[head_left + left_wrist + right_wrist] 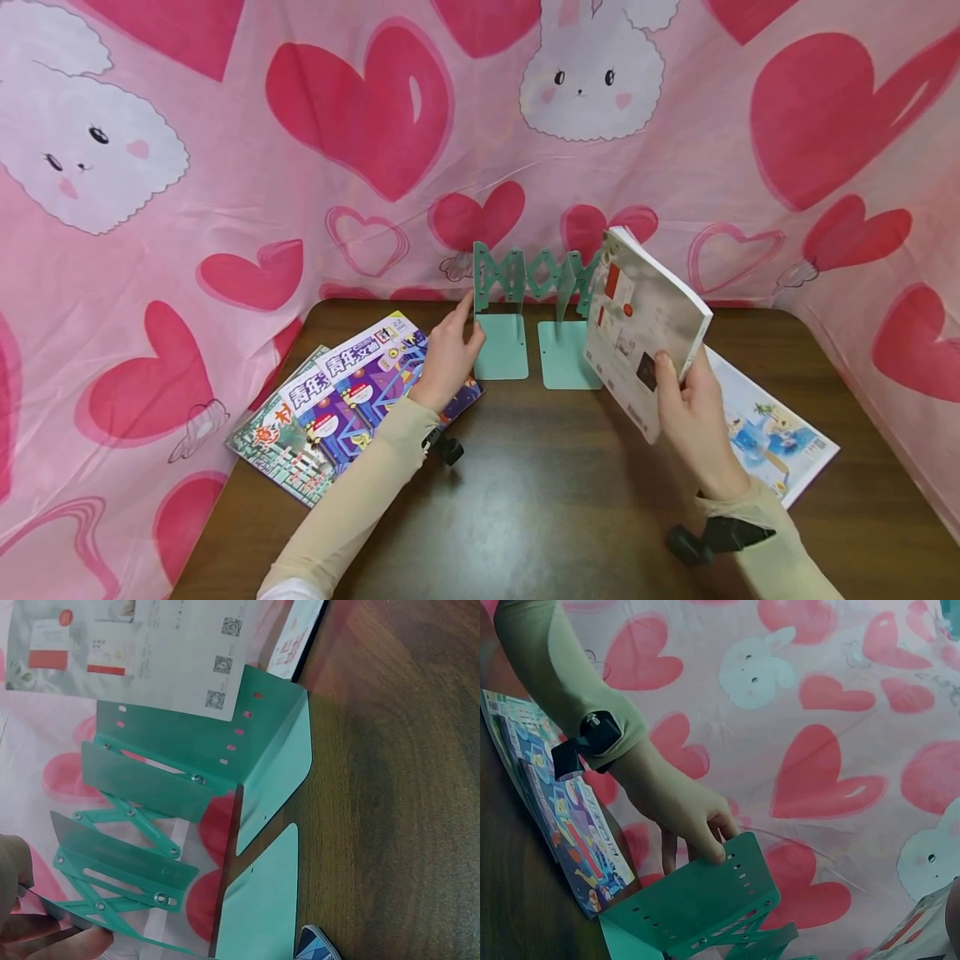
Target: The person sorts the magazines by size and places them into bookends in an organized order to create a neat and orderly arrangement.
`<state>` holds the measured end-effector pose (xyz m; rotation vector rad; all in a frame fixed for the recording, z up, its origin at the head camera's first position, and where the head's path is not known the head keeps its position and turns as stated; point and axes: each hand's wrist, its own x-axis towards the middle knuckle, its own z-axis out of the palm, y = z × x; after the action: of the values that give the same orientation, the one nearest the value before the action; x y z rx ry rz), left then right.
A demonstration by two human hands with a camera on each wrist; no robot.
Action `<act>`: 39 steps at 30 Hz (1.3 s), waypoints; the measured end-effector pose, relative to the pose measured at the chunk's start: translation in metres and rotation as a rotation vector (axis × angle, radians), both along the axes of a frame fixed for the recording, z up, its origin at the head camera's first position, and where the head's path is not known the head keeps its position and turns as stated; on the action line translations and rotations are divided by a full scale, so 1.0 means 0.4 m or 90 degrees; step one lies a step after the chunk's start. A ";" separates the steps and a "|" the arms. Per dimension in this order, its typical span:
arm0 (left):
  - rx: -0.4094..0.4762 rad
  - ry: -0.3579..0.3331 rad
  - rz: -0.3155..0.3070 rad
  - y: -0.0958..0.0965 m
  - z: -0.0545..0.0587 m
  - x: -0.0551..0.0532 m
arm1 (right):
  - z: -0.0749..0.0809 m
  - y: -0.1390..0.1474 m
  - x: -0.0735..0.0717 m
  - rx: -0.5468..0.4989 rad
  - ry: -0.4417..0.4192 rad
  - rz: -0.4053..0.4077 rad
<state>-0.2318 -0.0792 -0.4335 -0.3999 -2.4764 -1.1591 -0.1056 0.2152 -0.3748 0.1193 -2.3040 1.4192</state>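
A green expandable metal bookend (pixel 501 346) stands at the back of the wooden table. My left hand (pixel 450 354) holds its left end plate by the edge; in the right wrist view the thumb of the left hand (pixel 682 810) lies on one face and other fingers are behind the plate. My right hand (pixel 697 417) grips a thick pale magazine (pixel 637 333) by its near lower edge, thumb on the cover. The magazine is held tilted over the right part of the bookend, hiding that end in the head view. Upright dividers (pixel 142 780) show in the left wrist view.
Overlapping magazines (pixel 360 383) with purple and green covers lie at the table's left. Another magazine (pixel 772 425), with a blue beach picture, lies at the right, partly behind my right hand. A pink heart-patterned cloth (pixel 420 217) hangs around the table (pixel 540 492).
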 end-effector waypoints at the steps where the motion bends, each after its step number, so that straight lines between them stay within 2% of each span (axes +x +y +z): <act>1: 0.000 -0.001 0.000 0.000 0.000 0.000 | -0.002 -0.002 -0.004 -0.005 0.003 0.000; 6: -0.001 0.000 -0.002 -0.001 -0.001 0.000 | -0.013 -0.009 -0.024 -0.015 0.006 0.001; 13: 0.000 0.004 -0.006 0.000 0.000 0.001 | -0.036 -0.019 -0.055 0.004 0.029 -0.037; 25: 0.003 0.013 -0.007 0.000 0.000 0.001 | -0.059 -0.044 -0.089 -0.031 0.049 -0.029; 34: -0.002 0.020 -0.004 0.002 -0.002 -0.001 | -0.079 -0.064 -0.114 -0.041 0.031 -0.017; 39: -0.003 0.011 0.000 0.002 -0.001 0.000 | -0.099 -0.073 -0.134 -0.039 0.051 -0.025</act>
<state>-0.2317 -0.0786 -0.4338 -0.4102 -2.4649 -1.1462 -0.1592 0.1861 -0.4142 0.1105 -2.1846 1.4367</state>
